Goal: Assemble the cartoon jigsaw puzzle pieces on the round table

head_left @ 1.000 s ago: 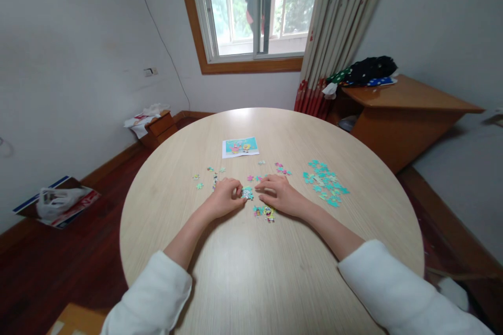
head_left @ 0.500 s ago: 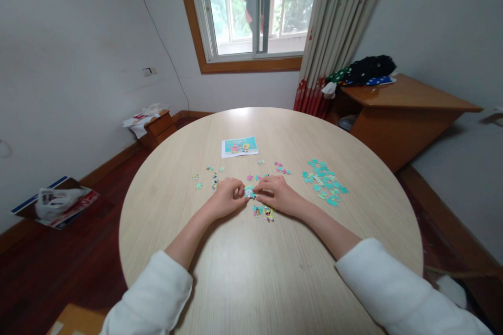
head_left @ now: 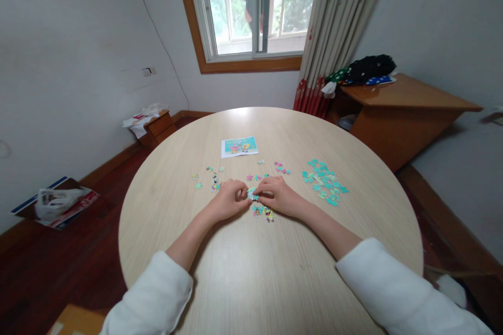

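My left hand (head_left: 230, 198) and my right hand (head_left: 277, 193) meet over the middle of the table, fingers pinched on a small cluster of puzzle pieces (head_left: 252, 195) in pale blue and white. The fingertips hide part of that cluster. Just below it lie some joined puzzle pieces (head_left: 268, 213) with a yellow cartoon figure and a brown and teal patch. Beyond my hands is a short row of pink and teal puzzle pieces (head_left: 257, 178). Close to my left hand a narrow strip of puzzle pieces (head_left: 215, 182) rests on the tabletop.
A printed picture card (head_left: 239, 147) lies at the back of the round table (head_left: 251, 272). Many teal puzzle pieces (head_left: 324, 180) spread out on the right, with pink puzzle pieces (head_left: 281, 168) nearer the middle. A wooden desk (head_left: 408, 94) with cloths stands behind at right.
The pinched cluster and my left fingertips have shifted slightly to the right. More of the strip beside my left hand shows. My right hand stays nearly where it was.
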Demonstrator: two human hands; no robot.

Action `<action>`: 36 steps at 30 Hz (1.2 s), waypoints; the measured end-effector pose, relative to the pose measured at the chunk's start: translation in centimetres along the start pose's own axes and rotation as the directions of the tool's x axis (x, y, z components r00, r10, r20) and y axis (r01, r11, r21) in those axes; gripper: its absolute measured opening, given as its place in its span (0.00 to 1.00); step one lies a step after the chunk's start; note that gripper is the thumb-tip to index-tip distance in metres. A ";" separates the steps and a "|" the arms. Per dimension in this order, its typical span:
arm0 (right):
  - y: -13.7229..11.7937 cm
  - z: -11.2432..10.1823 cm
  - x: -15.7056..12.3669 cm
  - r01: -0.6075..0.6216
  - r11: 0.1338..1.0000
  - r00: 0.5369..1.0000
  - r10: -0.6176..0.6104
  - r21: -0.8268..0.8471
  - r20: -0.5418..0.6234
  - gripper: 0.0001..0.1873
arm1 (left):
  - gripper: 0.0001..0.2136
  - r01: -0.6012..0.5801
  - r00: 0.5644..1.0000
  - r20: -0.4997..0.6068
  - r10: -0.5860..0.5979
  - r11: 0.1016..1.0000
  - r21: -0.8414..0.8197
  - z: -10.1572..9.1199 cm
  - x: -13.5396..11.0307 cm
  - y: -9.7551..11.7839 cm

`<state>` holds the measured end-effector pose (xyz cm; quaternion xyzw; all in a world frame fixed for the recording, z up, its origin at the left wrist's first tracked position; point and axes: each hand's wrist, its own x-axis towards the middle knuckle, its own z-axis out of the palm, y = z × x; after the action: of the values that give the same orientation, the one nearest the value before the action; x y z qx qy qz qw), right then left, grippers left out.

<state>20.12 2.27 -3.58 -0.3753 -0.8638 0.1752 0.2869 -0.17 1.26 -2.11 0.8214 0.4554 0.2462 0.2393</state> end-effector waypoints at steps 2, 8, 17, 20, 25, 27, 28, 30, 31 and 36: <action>0.0 -0.1 0.0 0.015 1.000 1.000 -0.015 0.013 0.005 0.05 | 0.08 -0.001 1.000 0.005 0.001 1.000 -0.007 0.0 0.0 0.1; -0.4 -0.8 -0.2 0.002 1.000 1.000 -0.002 0.006 0.021 0.07 | 0.07 -0.001 1.000 0.015 0.001 1.000 -0.019 0.1 -0.1 0.5; -0.4 -1.1 -0.4 0.032 0.999 0.999 -0.033 0.030 0.040 0.08 | 0.05 -0.021 0.999 0.025 0.021 1.000 -0.014 0.3 -0.2 0.4; -0.5 -1.3 -0.4 0.038 0.998 0.998 -0.040 0.043 0.046 0.07 | 0.05 -0.023 0.999 0.029 0.024 1.000 -0.015 0.4 -0.2 0.3; -0.7 -1.6 -0.4 0.041 0.997 0.997 -0.045 0.058 0.066 0.07 | 0.05 -0.024 0.999 0.044 0.024 1.000 -0.015 0.4 -0.2 0.2; -0.8 -1.7 -0.4 0.045 0.997 0.996 -0.049 0.056 0.070 0.08 | 0.05 -0.024 0.999 0.048 0.025 1.000 -0.014 0.4 -0.2 0.2; -0.8 -1.7 -0.5 0.046 0.998 0.996 -0.049 0.052 0.070 0.09 | 0.05 -0.025 0.998 0.049 0.025 1.000 -0.014 0.4 -0.2 0.2; -0.7 -1.6 -0.5 0.046 0.998 0.997 -0.049 0.041 0.065 0.10 | 0.05 -0.029 0.998 0.049 0.030 0.999 -0.016 0.4 -0.2 0.2; -0.7 -1.6 -0.5 0.046 0.998 0.997 -0.049 0.038 0.062 0.11 | 0.05 -0.031 0.998 0.051 0.032 0.999 -0.017 0.4 -0.2 0.2; -0.7 -1.5 -0.5 0.040 0.998 0.997 -0.044 0.055 0.070 0.13 | 0.05 -0.032 0.998 0.058 0.033 0.999 -0.018 0.3 -0.2 0.3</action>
<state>20.98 1.62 -2.23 -0.3428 -0.8763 0.2054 0.2692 0.14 0.90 -2.18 0.8333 0.4329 0.2299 0.2557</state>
